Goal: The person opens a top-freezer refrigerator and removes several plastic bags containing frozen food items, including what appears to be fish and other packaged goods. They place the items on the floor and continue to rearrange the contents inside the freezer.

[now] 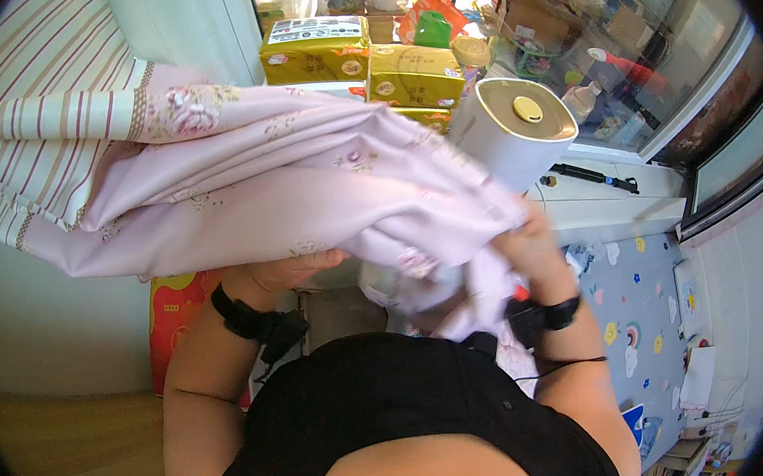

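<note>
A pale pink floral cloth [267, 208] with a striped cream end [49, 126] stretches in loose folds in front of me, apparently a curtain or bedding. My right hand [532, 239], blurred, is closed around the gathered right end. Against the lower edge of the cloth, left of the middle, is my left hand [294, 268]. Part of that hand is hidden behind the fabric, so its grip cannot be made out. A pink tail of cloth hangs down beside my right wrist. Both wrists wear black straps with dark devices.
Gold tissue packs [320, 53] are stacked on the sill behind the cloth, with a white humidifier-like appliance [516, 130] beside them. A black rod [595, 177] lies farther right. Cluttered goods show behind the window glass. A red box [177, 315] stands left, a patterned grey mat [641, 322] right.
</note>
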Motion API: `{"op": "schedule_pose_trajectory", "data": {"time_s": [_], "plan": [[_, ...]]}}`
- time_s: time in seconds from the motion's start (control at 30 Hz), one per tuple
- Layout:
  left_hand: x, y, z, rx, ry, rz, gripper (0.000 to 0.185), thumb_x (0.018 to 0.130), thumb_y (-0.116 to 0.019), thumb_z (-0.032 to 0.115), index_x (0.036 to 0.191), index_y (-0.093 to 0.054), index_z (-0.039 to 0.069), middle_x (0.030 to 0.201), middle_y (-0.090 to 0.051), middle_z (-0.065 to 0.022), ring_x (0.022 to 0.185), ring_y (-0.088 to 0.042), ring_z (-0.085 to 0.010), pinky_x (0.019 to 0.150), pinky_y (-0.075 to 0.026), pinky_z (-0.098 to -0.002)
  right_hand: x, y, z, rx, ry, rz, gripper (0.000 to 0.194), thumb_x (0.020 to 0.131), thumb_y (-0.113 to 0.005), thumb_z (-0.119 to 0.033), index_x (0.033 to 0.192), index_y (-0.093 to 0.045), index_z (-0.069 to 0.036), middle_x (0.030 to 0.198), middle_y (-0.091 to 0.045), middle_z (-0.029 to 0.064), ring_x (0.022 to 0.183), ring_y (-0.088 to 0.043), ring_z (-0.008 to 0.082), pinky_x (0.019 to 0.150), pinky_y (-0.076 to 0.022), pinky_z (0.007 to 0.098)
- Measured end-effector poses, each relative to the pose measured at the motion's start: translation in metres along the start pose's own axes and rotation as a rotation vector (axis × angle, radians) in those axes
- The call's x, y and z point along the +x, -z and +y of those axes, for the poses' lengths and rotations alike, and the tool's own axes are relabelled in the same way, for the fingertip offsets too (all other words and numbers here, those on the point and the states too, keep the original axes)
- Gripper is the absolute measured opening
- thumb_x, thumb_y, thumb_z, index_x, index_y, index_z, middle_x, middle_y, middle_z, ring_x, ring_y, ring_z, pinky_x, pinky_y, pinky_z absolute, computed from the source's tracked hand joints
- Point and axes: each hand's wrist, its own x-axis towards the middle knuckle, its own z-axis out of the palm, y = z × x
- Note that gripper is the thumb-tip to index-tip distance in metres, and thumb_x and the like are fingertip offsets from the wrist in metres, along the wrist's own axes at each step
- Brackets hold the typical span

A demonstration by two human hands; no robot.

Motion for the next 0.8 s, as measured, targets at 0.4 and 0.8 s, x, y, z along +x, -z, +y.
{"op": "schedule_pose_trajectory", "data": {"time_s": [0.4, 0.8], "plan": [[-0.052, 0.041, -0.020, -0.087, 0.331, 0.083, 0.054, 0.094, -0.055, 0.026, 0.141, -0.037, 0.007, 0.140, -0.044, -0.0155, 0.124, -0.049, -0.0266, 0.099, -0.042, -0.0369, 0.192, 0.150, -0.193, -1.279, 0.621, 0.512, 0.037, 0.087, -0.053, -0.003, 0.124, -0.055, -0.006, 0.108, -0.065, 0.0164, 0.098, -0.063, 0.0278, 0.083, -0.0506, 0.0360], [-0.246, 0.066, -0.088, 0.163, 0.868, 0.732, 0.049, 0.092, -0.057, 0.036, 0.133, -0.048, 0.011, 0.125, -0.054, -0.0052, 0.108, -0.053, -0.0173, 0.093, -0.043, -0.0315, 0.204, 0.176, -0.039, -0.934, -0.020, -0.165, 0.062, 0.077, -0.058, 0.003, 0.137, -0.043, -0.004, 0.132, -0.051, 0.0201, 0.120, -0.051, 0.0292, 0.100, -0.0401, 0.0353]]}}
